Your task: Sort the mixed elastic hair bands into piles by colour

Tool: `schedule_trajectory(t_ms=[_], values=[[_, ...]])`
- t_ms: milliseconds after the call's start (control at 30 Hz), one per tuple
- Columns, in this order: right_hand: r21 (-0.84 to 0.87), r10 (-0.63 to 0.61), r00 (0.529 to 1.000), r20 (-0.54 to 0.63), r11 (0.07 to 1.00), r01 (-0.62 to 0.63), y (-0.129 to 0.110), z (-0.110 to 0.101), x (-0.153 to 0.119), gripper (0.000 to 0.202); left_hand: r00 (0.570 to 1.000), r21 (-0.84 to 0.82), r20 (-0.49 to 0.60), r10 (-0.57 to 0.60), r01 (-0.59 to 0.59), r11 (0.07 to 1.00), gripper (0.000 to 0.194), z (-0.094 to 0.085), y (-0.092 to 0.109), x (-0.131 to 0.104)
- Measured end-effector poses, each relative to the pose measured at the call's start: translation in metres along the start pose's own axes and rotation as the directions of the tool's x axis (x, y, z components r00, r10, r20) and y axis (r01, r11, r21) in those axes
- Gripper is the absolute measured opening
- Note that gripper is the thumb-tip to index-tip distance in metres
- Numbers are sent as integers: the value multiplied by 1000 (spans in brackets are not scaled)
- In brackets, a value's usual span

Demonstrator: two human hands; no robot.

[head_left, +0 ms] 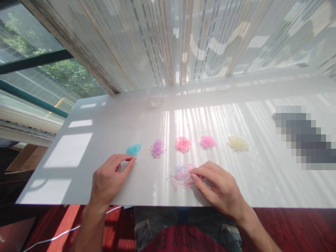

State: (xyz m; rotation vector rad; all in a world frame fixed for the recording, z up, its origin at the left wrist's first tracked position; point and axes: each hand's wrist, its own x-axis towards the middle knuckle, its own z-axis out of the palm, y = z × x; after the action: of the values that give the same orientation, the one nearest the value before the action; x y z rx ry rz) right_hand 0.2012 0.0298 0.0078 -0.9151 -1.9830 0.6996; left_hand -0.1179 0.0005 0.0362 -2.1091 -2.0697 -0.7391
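My left hand (109, 176) is closed in a pinch, thumb and forefinger together just below the pile of blue rubber bands (133, 149). What lies between those fingertips, if anything, is too small to make out. My right hand (217, 183) pinches at the right edge of a loose, mixed pile of pink, lilac and pale blue rubber bands (181, 175). Beyond my hands, a row continues rightward with purple bands (158, 148), coral-pink bands (183, 144), bright pink bands (208, 141) and pale yellow bands (237, 143).
The piles lie on a white table (105, 122) striped by sunlight. Clear round containers (156, 98) and a clear disc (223, 86) stand near its back edge. A striped curtain (157, 42) hangs behind. A blurred dark object (307, 136) lies at right.
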Motion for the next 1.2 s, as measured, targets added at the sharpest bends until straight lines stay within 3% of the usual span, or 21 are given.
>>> schedule_trajectory(t_ms=[133,267,433,600,767,1067,1200], values=[[-7,-10,1000,-10,1000,10,0,0,1,11,991,-198,113,67,-44,979,10,1,25,-6],[-17,2,1000,-6,1000,-2,0,-1,0,11,913,-381,344,217,-76,922,13,4,52,-9],[-35,5,1000,-14,999,-5,0,-1,1,12,844,-387,474,251,-56,921,30,7,67,-6],[-108,61,994,-86,992,-70,2,1,2,14,833,-391,504,227,-14,920,18,12,70,-8],[-138,97,986,-134,984,-115,5,4,-3,21,849,-438,462,255,-32,898,15,18,78,-13],[-201,85,993,87,977,-66,-2,-6,-3,24,898,-421,347,271,-109,900,12,23,86,-9],[-227,84,988,128,973,-54,-3,-8,-4,26,890,-372,343,301,-166,913,24,28,91,-6]])
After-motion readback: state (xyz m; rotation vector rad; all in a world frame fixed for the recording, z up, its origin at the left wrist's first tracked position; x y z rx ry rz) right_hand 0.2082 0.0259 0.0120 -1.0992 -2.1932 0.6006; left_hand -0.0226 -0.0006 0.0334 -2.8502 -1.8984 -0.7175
